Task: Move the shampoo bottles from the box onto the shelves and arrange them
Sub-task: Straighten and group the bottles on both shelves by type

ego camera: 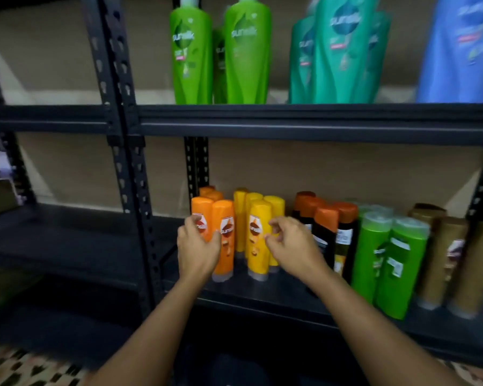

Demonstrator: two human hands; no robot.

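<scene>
Two hands (197,246); four orange bottles (226,238); four yellow bottles (258,240).

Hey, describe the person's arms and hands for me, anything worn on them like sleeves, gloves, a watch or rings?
Both arms are bare from the bottom of the picture up to the wrists: no sleeves show. The left hand and right hand wear no gloves. No watch, bracelet or band sits on either wrist. No rings can be made out on the fingers, though the picture is a bit blurred. No markings show.
</scene>
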